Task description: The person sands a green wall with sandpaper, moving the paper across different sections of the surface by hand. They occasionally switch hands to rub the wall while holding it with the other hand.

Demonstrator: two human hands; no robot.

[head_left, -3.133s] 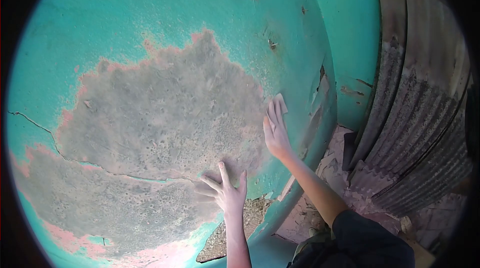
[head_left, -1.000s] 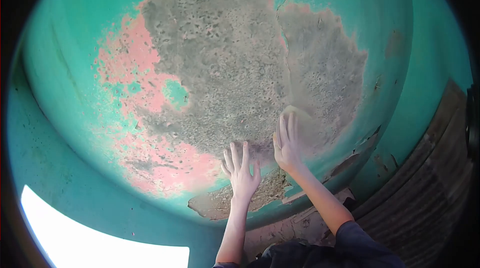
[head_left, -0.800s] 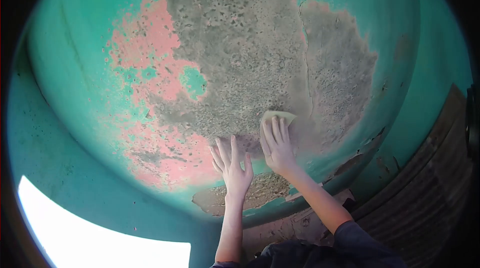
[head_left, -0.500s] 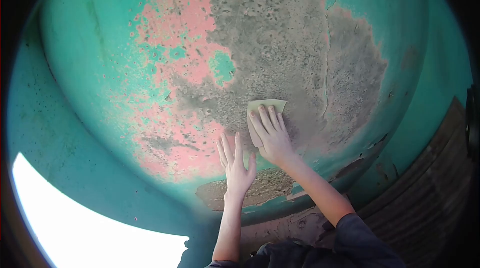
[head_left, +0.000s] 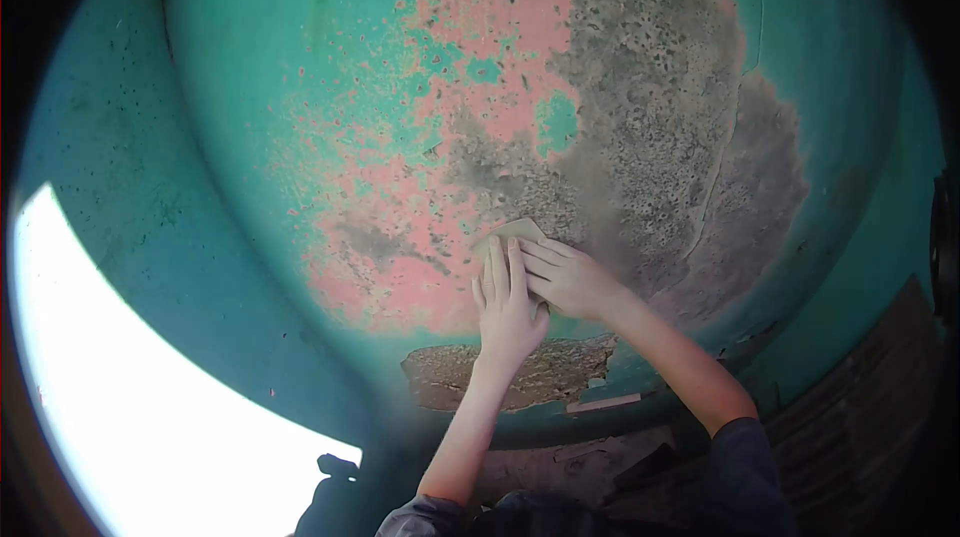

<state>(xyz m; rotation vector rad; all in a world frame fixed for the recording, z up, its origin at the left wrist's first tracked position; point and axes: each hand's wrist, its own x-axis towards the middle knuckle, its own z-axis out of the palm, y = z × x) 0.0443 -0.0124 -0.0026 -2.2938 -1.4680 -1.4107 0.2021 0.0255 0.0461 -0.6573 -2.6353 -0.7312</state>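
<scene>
A pale sheet of sandpaper (head_left: pixel 522 228) lies against the curved, painted wall (head_left: pixel 400 302), its upper edge showing above my fingers. My right hand (head_left: pixel 575 282) holds the sheet from the right, fingers pointing left and pressed on it. Partly overlapping the right fingertips, my left hand (head_left: pixel 508 312) reaches up with straight fingers lying flat over the sheet's left part. The lower part of the sheet is hidden behind both hands. Around them the wall's worn patch shows pink paint (head_left: pixel 430 227) on the left and rough grey surface (head_left: pixel 640 137) on the right.
Below my hands is a brown, peeled patch (head_left: pixel 450 377) with broken edges. A thin crack (head_left: pixel 712 192) runs down the grey area. Bright light fills an opening (head_left: pixel 130 387) at lower left, and dark ridged material (head_left: pixel 850 417) lies at lower right.
The sandpaper and my right hand have shifted left over the wall, and the right fingers now point left. My left hand has come onto the sheet. The view has turned left.
</scene>
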